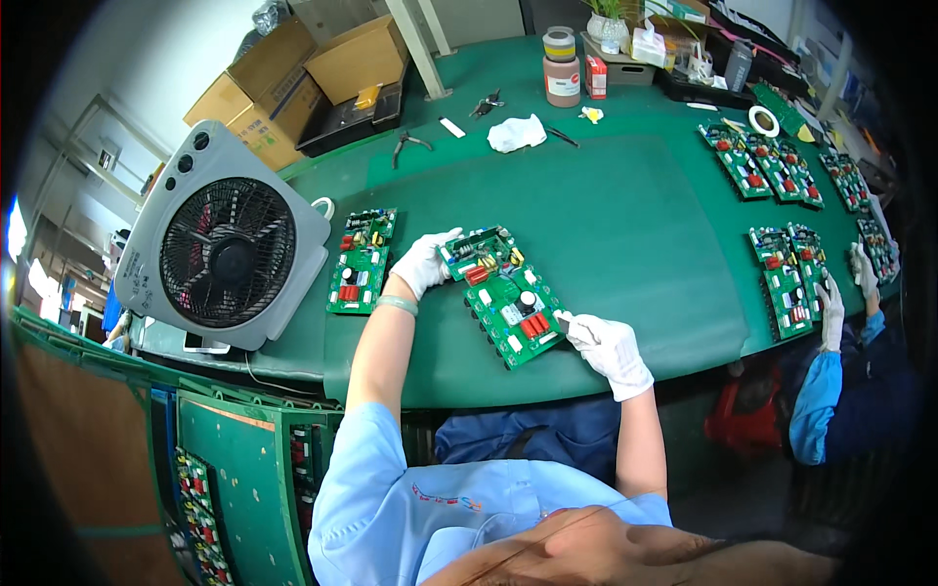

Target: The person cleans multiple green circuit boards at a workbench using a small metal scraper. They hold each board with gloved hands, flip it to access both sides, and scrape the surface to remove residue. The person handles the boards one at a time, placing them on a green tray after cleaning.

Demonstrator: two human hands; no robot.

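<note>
A green circuit board [506,301] with red, white and black parts is tilted above the green table mat, turned askew. My left hand [424,265], in a white glove, grips its upper left corner; the fingertips are partly behind the board. At the lower right edge, my right hand [608,354], also gloved, pinches the board. A small dark piece shows by those right fingertips, too small to name. Just left of my left hand, a second circuit board [362,262] lies flat on the mat.
A grey box fan [230,244] stands at the left. Pliers [410,146], a white cloth [516,134] and a jar [562,80] sit farther back. More boards [772,166] lie at right, where a co-worker's gloved hands [831,313] handle some. Cardboard boxes [264,93] stand far left.
</note>
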